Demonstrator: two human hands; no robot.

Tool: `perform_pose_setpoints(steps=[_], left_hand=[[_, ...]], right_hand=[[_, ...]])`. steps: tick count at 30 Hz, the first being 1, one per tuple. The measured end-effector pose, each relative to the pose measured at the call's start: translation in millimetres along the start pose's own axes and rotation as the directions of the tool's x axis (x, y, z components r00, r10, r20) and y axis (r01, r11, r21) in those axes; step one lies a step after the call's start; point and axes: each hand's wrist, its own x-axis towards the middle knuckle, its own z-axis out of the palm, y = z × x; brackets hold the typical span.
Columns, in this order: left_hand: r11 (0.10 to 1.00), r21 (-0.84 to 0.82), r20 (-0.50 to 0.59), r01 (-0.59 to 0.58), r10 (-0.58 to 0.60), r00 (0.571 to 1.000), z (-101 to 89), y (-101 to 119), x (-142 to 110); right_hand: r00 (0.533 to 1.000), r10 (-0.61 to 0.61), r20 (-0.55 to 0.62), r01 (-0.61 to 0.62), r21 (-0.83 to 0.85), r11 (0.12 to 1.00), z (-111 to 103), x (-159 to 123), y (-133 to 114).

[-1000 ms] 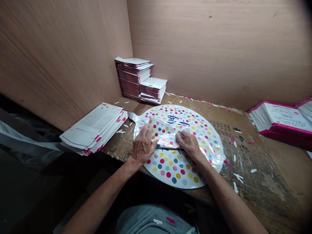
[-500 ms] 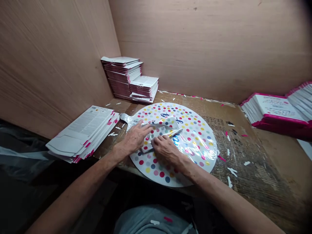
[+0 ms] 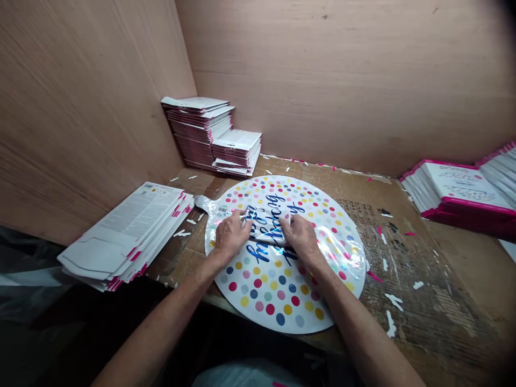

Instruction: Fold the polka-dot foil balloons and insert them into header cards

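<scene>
A flat foil balloon (image 3: 278, 306) with coloured dots and blue script lies on the table, its tail pointing left. On its middle rests a small folded foil balloon (image 3: 266, 232), a shiny flat bundle with some of the same blue lettering on or beneath it. My left hand (image 3: 230, 235) grips the left end of this bundle, thumb toward the middle. At the right end, my right hand (image 3: 301, 236) is closed on it, fingers curled and partly hidden. Whether more balloons lie stacked under the flat one, I cannot tell.
A fanned pile of white card envelopes (image 3: 129, 231) lies at the left table edge. Taller envelope stacks (image 3: 197, 126) stand in the back corner. More pink-edged packets (image 3: 463, 185) are at the right. Paper scraps (image 3: 393, 302) litter the cardboard-covered table (image 3: 427, 269). Wooden panels (image 3: 322, 80) enclose the back and left.
The loosely folded foil, with a raised flap, has become a smaller, narrower bundle. My right hand moved right to its far end, and my hands are farther apart. The view shifted slightly.
</scene>
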Motion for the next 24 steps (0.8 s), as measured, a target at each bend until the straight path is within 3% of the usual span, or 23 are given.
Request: perform_pose_setpoints(steps=[3, 5, 8, 10, 13, 15, 18, 20, 22, 24], left_hand=[[0.988, 0.154, -0.084, 0.028, -0.015, 0.996, 10.7, 9.9, -4.5], [0.979, 0.203, -0.065, -0.01, 0.023, 0.998, 16.2, 10.3, -6.0], [0.968, 0.248, -0.029, -0.051, 0.06, 0.998, 21.1, 6.6, -6.2], [0.968, 0.244, -0.041, -0.055, 0.067, 0.997, 21.6, 3.3, -6.0], [0.987, 0.145, -0.114, -0.063, 0.08, 0.99, 18.0, -2.0, -7.1], [0.997, -0.02, -0.165, -0.071, 0.067, 0.984, 14.2, -4.8, -10.1], [0.938, -0.34, -0.107, -0.068, 0.034, 0.994, 9.4, -6.2, -20.9], [0.881, -0.467, -0.085, -0.073, 0.037, 0.996, 5.0, -7.4, -32.2], [0.86, -0.506, -0.089, -0.063, 0.02, 0.996, -5.0, -13.3, -44.5], [0.897, -0.441, -0.111, -0.037, -0.014, 0.994, -24.7, -27.6, -55.7]], right_hand=[[0.996, 0.035, 0.076, -0.014, -0.263, 0.965, -7.9, 5.9, -14.9], [0.996, 0.032, 0.081, -0.004, -0.326, 0.945, -13.9, 12.6, -24.7], [0.982, -0.162, 0.101, 0.187, -0.352, 0.917, -19.9, 28.2, -41.8], [0.933, -0.303, 0.195, 0.354, -0.338, 0.872, -22.4, 37.6, -51.2], [0.875, -0.39, 0.288, 0.465, -0.27, 0.843, -25.3, 38.5, -53.4], [0.841, -0.454, 0.294, 0.517, -0.193, 0.834, -25.8, 27.9, -46.7], [0.801, -0.536, 0.266, 0.557, -0.004, 0.831, -22.6, 2.7, -34.5], [0.788, -0.557, 0.261, 0.539, 0.146, 0.83, -18.8, -13.6, -29.4], [0.77, -0.564, 0.299, 0.504, 0.257, 0.825, -15.4, -26.1, -25.3], [0.767, -0.55, 0.331, 0.471, 0.293, 0.832, -13.1, -34.2, -18.7]])
